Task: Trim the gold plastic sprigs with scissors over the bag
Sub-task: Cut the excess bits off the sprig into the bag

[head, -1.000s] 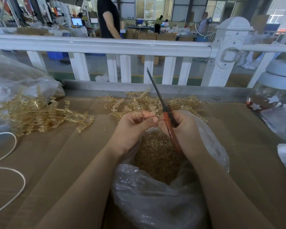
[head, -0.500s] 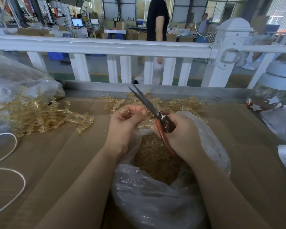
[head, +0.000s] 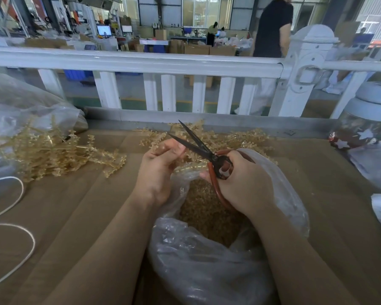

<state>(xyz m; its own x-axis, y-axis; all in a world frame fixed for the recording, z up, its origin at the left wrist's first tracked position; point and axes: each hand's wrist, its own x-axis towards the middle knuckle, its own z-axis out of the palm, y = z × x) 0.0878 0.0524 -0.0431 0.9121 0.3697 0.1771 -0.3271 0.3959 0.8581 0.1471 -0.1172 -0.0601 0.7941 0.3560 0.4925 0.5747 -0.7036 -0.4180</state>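
Over the brown cardboard table (head: 317, 194), the red-handled black scissors (head: 204, 151) have opened in the gripping right hand (head: 242, 183); the left hand (head: 161, 170) pinches a gold plastic sprig (head: 186, 154) above the clear plastic bag (head: 207, 271), ready for cutting.

Your two forearms come in from the bottom edge of the frame, one at lower left and one at lower right, and both are bare all the way to the frame's edge: no sleeve or cuff shows on either. Your left hand (head: 157, 172), just left of centre, wears no glove, ring or wristband. Your right hand (head: 243, 183), just right of centre, is likewise ungloved, its wrist bare. Short, unpainted nails show on your left fingertips (head: 180, 148).
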